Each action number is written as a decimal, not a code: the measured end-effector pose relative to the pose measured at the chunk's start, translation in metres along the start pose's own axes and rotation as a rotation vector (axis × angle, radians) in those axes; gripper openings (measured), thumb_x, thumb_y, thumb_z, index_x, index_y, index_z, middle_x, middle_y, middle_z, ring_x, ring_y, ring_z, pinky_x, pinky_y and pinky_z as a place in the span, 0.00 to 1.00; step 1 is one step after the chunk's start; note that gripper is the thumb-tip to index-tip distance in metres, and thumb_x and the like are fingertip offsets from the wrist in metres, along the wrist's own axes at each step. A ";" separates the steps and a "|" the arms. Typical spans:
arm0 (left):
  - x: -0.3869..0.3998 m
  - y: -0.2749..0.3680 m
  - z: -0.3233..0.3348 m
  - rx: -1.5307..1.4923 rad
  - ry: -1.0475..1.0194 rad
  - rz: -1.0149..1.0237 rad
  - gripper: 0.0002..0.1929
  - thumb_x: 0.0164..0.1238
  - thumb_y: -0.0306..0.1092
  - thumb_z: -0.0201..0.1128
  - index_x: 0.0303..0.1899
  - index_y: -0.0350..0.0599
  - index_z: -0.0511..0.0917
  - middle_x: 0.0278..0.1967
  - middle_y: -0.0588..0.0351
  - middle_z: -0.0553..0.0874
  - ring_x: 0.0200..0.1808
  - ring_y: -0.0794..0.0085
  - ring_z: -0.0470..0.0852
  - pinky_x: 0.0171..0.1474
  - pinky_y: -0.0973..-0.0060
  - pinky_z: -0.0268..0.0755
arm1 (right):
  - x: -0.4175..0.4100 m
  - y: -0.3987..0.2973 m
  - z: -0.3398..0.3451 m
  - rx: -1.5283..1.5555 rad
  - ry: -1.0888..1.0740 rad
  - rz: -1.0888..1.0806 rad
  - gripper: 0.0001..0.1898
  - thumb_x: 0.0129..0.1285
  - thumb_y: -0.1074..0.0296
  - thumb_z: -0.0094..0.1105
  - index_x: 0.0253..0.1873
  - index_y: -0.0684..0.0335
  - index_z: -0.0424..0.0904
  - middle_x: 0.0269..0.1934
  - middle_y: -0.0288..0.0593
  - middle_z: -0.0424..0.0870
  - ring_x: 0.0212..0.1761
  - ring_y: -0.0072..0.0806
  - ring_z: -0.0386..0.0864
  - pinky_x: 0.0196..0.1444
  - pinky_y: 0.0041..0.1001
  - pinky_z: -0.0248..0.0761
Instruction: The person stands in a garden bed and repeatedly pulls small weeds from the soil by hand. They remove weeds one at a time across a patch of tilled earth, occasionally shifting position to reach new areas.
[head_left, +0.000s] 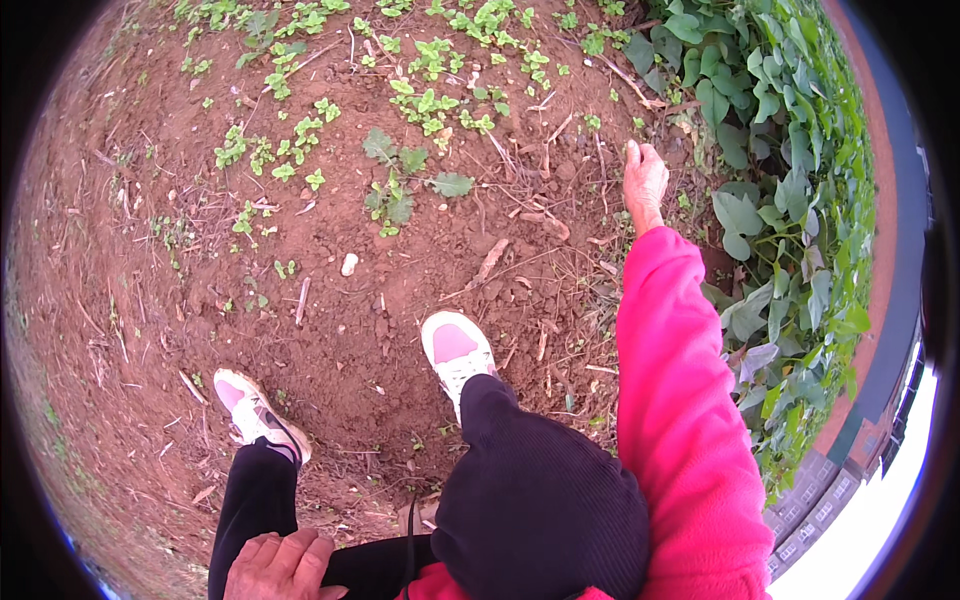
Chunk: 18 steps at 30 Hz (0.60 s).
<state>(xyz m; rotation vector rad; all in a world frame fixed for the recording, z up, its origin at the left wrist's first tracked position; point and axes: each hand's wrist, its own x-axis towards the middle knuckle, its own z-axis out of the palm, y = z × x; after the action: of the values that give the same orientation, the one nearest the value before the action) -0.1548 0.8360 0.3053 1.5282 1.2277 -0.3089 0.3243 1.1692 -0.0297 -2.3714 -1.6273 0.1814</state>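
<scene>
My right hand (646, 180), at the end of a bright pink fleece sleeve (667, 322), reaches down to the reddish-brown soil (390, 285). Its fingers are curled with thumb and forefinger close together near small weed seedlings (637, 122); whether anything is pinched between them cannot be told. Leafy vines (739, 214) grow just right of it. My left hand (281, 564) rests on my dark-trousered leg at the bottom, fingers side by side, with nothing visible in it. Light-green seedlings (426, 105) and a larger lobed-leaf weed (394, 176) stand in the soil ahead.
My pink and white shoes (457, 349) are planted on the soil. Dry stalks (491, 261) and a pale stone (349, 264) lie about. A dense green vine bed borders the right side, with a paved strip (892, 247) and buildings (817, 510) beyond.
</scene>
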 end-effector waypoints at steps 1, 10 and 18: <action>0.001 0.001 -0.003 0.019 0.007 0.005 0.28 0.58 0.34 0.68 0.59 0.34 0.71 0.51 0.44 0.79 0.47 0.56 0.80 0.51 0.64 0.72 | 0.007 -0.005 0.007 0.191 -0.055 -0.098 0.13 0.65 0.58 0.64 0.46 0.61 0.83 0.42 0.53 0.86 0.47 0.47 0.84 0.51 0.42 0.74; 0.005 0.001 -0.006 -0.015 0.009 -0.032 0.27 0.57 0.34 0.68 0.58 0.34 0.72 0.50 0.44 0.79 0.46 0.55 0.79 0.50 0.64 0.72 | 0.036 -0.047 0.049 -0.030 -0.272 0.017 0.20 0.62 0.55 0.68 0.58 0.49 0.81 0.49 0.50 0.86 0.54 0.46 0.82 0.57 0.40 0.74; 0.003 0.001 -0.003 -0.039 0.026 -0.066 0.27 0.57 0.34 0.68 0.58 0.34 0.72 0.44 0.46 0.79 0.44 0.56 0.79 0.49 0.65 0.72 | 0.040 -0.051 0.050 -0.088 -0.194 -0.116 0.16 0.64 0.58 0.65 0.54 0.54 0.82 0.46 0.55 0.86 0.50 0.52 0.83 0.53 0.43 0.76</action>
<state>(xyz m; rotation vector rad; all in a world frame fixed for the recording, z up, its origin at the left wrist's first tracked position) -0.1542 0.8406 0.3045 1.4642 1.2998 -0.3073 0.2808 1.2309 -0.0613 -2.3782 -1.8917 0.3339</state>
